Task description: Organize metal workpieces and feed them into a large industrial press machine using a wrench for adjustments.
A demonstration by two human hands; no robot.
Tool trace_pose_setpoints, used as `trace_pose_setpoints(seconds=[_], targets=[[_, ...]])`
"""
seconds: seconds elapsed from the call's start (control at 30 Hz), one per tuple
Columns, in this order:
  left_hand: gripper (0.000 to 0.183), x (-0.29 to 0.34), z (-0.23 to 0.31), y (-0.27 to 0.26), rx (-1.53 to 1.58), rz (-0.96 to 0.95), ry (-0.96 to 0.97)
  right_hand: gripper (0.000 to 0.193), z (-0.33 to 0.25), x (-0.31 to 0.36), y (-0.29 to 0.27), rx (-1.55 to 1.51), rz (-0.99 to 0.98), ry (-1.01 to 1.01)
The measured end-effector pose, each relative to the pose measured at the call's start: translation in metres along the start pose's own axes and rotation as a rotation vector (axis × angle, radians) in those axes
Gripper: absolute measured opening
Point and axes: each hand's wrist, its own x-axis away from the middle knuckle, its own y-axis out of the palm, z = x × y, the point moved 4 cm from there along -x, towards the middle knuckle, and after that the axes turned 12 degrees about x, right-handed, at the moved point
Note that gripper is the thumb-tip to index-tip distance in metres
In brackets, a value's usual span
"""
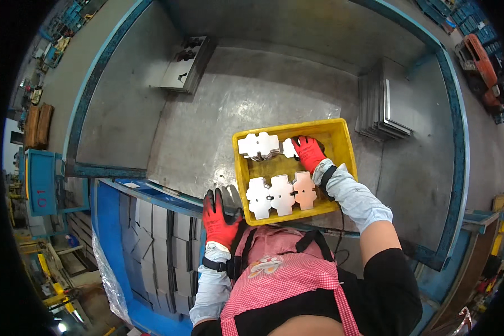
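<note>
Left hand (221,223): fingers spread, just outside yellow bin's (297,217) left edge. Metal plates (282,195) along bin's near and far walls. Right hand (309,153) inside, fingers at far-row plate (289,148); can't tell from here if pinching. Open room: bin's far-right corner.

The right hand (309,154) covers one end of a shiny metal piece (288,148), so I can't see if it is pinching it. The yellow box (348,148) hides part of the grey surface (207,123) below. The picture's top cuts off some of the blue rim (102,63), and its bottom cuts off the pink checked apron (285,292). The far-off orange machine (477,59) looks blurry.
</note>
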Motion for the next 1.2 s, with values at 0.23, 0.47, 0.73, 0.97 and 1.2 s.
trace_pose_setpoints(seconds=[0.23,0.47,0.73,0.97,1.2], targets=[[0.095,0.012,0.001,0.000,-0.022,-0.022,-0.011,0.040,0.001,-0.003,-0.002,0.062,0.166,0.044],[0.091,0.025,0.001,-0.004,-0.002,0.005,-0.044,0.072,0.005,-0.002,-0.011,0.014,0.040,0.019],[0.091,0.031,-0.006,-0.004,0.026,0.007,-0.078,0.035,0.005,-0.003,-0.018,0.108,0.062,0.001],[0.094,0.031,-0.011,0.001,-0.016,-0.019,-0.090,0.073,0.005,-0.004,-0.018,0.044,-0.023,-0.011],[0.092,0.028,-0.007,0.000,0.013,-0.044,-0.071,0.076,0.012,-0.001,-0.025,0.070,0.037,-0.026]])
